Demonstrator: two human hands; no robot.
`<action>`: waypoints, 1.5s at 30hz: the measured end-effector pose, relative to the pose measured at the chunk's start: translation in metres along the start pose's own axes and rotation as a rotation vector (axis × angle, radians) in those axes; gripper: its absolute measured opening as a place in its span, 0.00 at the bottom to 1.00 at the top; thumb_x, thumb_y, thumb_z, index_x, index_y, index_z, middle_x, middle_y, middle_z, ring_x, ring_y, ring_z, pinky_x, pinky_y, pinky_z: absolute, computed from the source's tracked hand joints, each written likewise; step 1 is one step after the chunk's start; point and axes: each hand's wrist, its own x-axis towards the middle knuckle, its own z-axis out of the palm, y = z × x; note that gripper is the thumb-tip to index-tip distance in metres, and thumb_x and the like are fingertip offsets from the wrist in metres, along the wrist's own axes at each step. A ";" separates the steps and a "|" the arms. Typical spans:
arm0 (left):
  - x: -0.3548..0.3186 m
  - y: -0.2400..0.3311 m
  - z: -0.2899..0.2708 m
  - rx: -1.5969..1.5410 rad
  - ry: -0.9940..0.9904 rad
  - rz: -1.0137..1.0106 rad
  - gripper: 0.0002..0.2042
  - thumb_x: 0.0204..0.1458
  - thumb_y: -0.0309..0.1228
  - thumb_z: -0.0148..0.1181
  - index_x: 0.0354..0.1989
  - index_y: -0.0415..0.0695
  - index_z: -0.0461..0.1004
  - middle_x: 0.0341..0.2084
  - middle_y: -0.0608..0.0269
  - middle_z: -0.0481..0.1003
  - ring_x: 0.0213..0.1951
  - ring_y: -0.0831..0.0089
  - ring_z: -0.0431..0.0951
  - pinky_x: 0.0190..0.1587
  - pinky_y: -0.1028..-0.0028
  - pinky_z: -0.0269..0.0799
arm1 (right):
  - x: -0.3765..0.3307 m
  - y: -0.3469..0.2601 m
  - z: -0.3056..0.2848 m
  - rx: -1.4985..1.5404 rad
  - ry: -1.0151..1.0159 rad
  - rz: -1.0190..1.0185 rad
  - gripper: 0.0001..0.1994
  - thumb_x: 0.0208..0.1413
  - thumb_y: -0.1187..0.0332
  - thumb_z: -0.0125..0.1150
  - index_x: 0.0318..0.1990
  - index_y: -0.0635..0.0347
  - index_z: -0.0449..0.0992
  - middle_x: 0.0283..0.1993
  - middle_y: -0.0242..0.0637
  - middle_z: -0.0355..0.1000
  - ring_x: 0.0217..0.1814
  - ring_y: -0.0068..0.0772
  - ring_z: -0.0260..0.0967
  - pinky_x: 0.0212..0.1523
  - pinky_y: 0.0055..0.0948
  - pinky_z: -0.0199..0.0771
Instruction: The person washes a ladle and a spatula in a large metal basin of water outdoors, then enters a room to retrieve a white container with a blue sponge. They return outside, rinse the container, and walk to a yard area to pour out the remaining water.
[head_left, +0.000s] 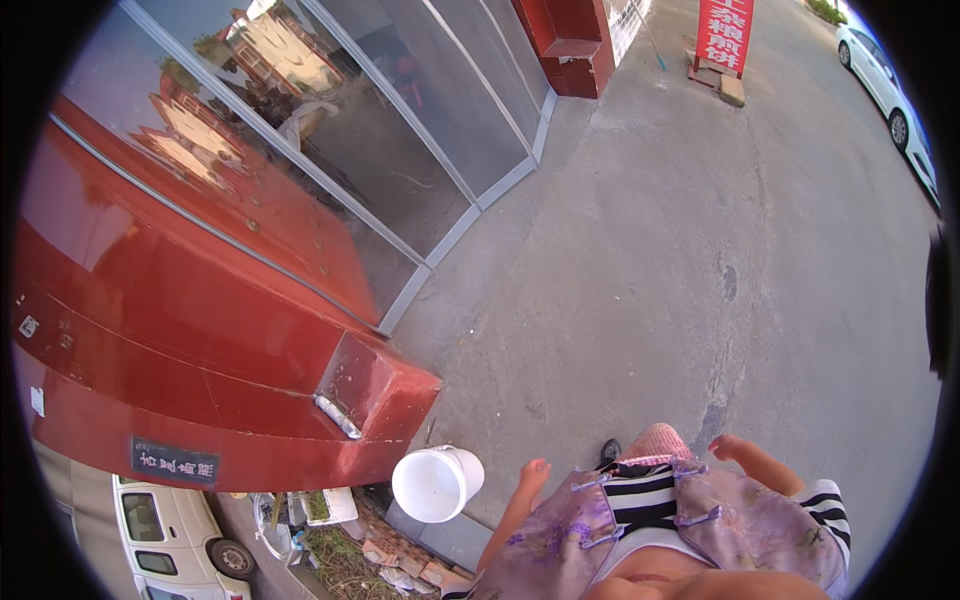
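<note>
Standing on a grey concrete pavement (640,240), the person is seen from above, with both forearms entering from the lower edge. Left hand (532,472): empty, fingers loosely curled and grasping nothing, hanging at the side above the ground. Right hand (728,447): likewise empty, fingers relaxed and slightly bent, held out from the body on the opposite side. Both arms wear pale purple patterned sleeve covers (560,530) over a black-and-white striped garment (645,495). A dark shoe tip (610,451) shows between the hands, just beside a pink knitted patch of clothing.

Nearest object: a white plastic bucket (436,484), seen from above with its round opening towards the camera, standing on the ground just left of the left hand and apart from it. It sits close under the corner of a red shopfront ledge (380,385). Behind the ledge run glass doors in metal frames (400,140). Rubble and weeds (345,555) lie below the bucket. A white van (170,535) stands at lower left, a white car (885,85) at upper right, and a red banner sign (725,35) at the top.
</note>
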 end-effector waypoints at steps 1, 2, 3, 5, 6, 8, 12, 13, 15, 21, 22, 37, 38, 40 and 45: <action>0.038 0.057 0.011 0.141 -0.027 0.141 0.19 0.46 0.36 0.60 0.46 0.41 0.70 0.34 0.56 0.75 0.33 0.73 0.75 0.36 0.74 0.72 | 0.010 0.025 0.009 -0.057 -0.091 0.133 0.18 0.41 0.69 0.53 0.43 0.47 0.76 0.44 0.39 0.72 0.50 0.37 0.67 0.50 0.33 0.67; 0.069 0.109 0.017 0.085 -0.064 0.248 0.19 0.47 0.36 0.60 0.46 0.41 0.70 0.34 0.57 0.75 0.33 0.73 0.75 0.37 0.74 0.71 | 0.016 0.051 0.015 -0.022 -0.188 0.189 0.17 0.40 0.67 0.54 0.42 0.48 0.76 0.43 0.39 0.72 0.50 0.37 0.68 0.49 0.32 0.67; 0.097 0.157 0.022 -0.006 -0.120 0.333 0.18 0.48 0.35 0.59 0.46 0.41 0.69 0.34 0.57 0.75 0.34 0.74 0.75 0.38 0.74 0.71 | 0.024 0.073 0.012 0.000 -0.255 0.290 0.16 0.39 0.65 0.55 0.41 0.49 0.76 0.42 0.39 0.73 0.49 0.37 0.68 0.49 0.32 0.68; 0.157 0.238 0.020 -0.043 -0.140 0.371 0.18 0.48 0.35 0.59 0.46 0.41 0.69 0.33 0.58 0.75 0.34 0.75 0.75 0.38 0.75 0.71 | 0.049 0.102 -0.011 0.053 -0.345 0.422 0.16 0.38 0.61 0.57 0.39 0.51 0.76 0.41 0.39 0.73 0.47 0.36 0.69 0.48 0.32 0.68; 0.182 0.265 0.021 -0.118 -0.160 0.430 0.17 0.48 0.35 0.58 0.46 0.41 0.69 0.33 0.59 0.75 0.33 0.75 0.75 0.38 0.75 0.71 | 0.066 0.108 -0.030 0.075 -0.364 0.451 0.17 0.37 0.59 0.58 0.37 0.52 0.77 0.40 0.39 0.73 0.46 0.36 0.69 0.47 0.32 0.68; 0.228 0.296 0.013 -0.051 -0.036 0.262 0.17 0.49 0.32 0.57 0.46 0.39 0.69 0.33 0.59 0.75 0.32 0.75 0.75 0.36 0.75 0.72 | 0.110 0.110 -0.091 0.093 -0.370 0.465 0.18 0.36 0.55 0.60 0.35 0.54 0.77 0.39 0.39 0.74 0.45 0.35 0.70 0.46 0.31 0.69; 0.282 0.302 -0.009 0.122 0.131 -0.263 0.17 0.47 0.38 0.57 0.43 0.41 0.72 0.35 0.56 0.76 0.35 0.66 0.77 0.38 0.69 0.72 | 0.213 0.072 -0.287 0.017 -0.304 0.428 0.23 0.33 0.47 0.65 0.31 0.58 0.78 0.36 0.39 0.75 0.42 0.34 0.71 0.44 0.31 0.70; 0.284 0.296 -0.014 0.422 0.010 -0.238 0.18 0.47 0.38 0.57 0.43 0.41 0.72 0.35 0.56 0.76 0.36 0.66 0.77 0.38 0.69 0.72 | 0.242 0.051 -0.347 -0.019 -0.264 0.407 0.25 0.33 0.45 0.66 0.29 0.59 0.78 0.35 0.39 0.75 0.41 0.34 0.72 0.43 0.30 0.70; 0.286 0.289 -0.033 0.837 -0.287 -0.159 0.18 0.47 0.38 0.57 0.44 0.41 0.71 0.35 0.55 0.76 0.36 0.65 0.76 0.39 0.68 0.71 | 0.297 0.002 -0.474 -0.021 0.150 0.221 0.25 0.32 0.44 0.68 0.27 0.58 0.79 0.30 0.38 0.75 0.36 0.33 0.73 0.41 0.28 0.71; 0.380 0.354 -0.083 0.708 -0.232 -0.397 0.20 0.47 0.39 0.58 0.46 0.41 0.69 0.37 0.53 0.75 0.39 0.63 0.75 0.42 0.66 0.70 | 0.435 -0.231 -0.806 0.190 0.513 -0.160 0.19 0.43 0.58 0.62 0.44 0.53 0.73 0.39 0.39 0.74 0.44 0.39 0.71 0.45 0.34 0.70; 0.408 0.378 -0.092 0.706 -0.228 -0.393 0.21 0.46 0.39 0.58 0.46 0.41 0.69 0.37 0.53 0.75 0.39 0.62 0.75 0.42 0.66 0.70 | 0.450 -0.273 -0.847 0.180 0.552 -0.241 0.20 0.44 0.59 0.61 0.46 0.53 0.72 0.39 0.39 0.74 0.43 0.39 0.71 0.45 0.34 0.70; 0.873 1.186 -0.278 -0.186 -0.196 0.785 0.09 0.50 0.29 0.58 0.36 0.36 0.72 0.25 0.64 0.74 0.27 0.81 0.72 0.33 0.80 0.69 | 0.596 -0.697 -1.185 -0.044 0.314 -0.824 0.22 0.47 0.65 0.56 0.52 0.54 0.66 0.47 0.41 0.69 0.48 0.40 0.67 0.49 0.35 0.67; 0.898 1.210 -0.305 -0.158 -0.187 0.709 0.08 0.50 0.29 0.58 0.34 0.36 0.72 0.24 0.64 0.74 0.26 0.81 0.72 0.32 0.80 0.69 | 0.608 -0.727 -1.197 -0.081 0.287 -0.880 0.21 0.46 0.65 0.57 0.51 0.54 0.67 0.46 0.41 0.69 0.47 0.40 0.68 0.48 0.34 0.68; 0.962 1.249 -0.371 -0.266 0.073 0.718 0.08 0.49 0.29 0.59 0.32 0.37 0.72 0.23 0.63 0.74 0.25 0.80 0.72 0.30 0.80 0.69 | 0.638 -0.797 -1.250 -0.158 0.287 -1.027 0.19 0.46 0.66 0.58 0.48 0.55 0.70 0.45 0.41 0.70 0.44 0.40 0.69 0.46 0.34 0.69; 1.057 1.221 -0.535 -0.944 0.872 0.450 0.16 0.51 0.29 0.56 0.44 0.31 0.68 0.34 0.56 0.73 0.35 0.74 0.74 0.39 0.77 0.70 | 0.690 -0.948 -1.325 -0.142 0.175 -1.323 0.29 0.47 0.66 0.58 0.59 0.52 0.57 0.56 0.45 0.60 0.50 0.43 0.65 0.50 0.34 0.67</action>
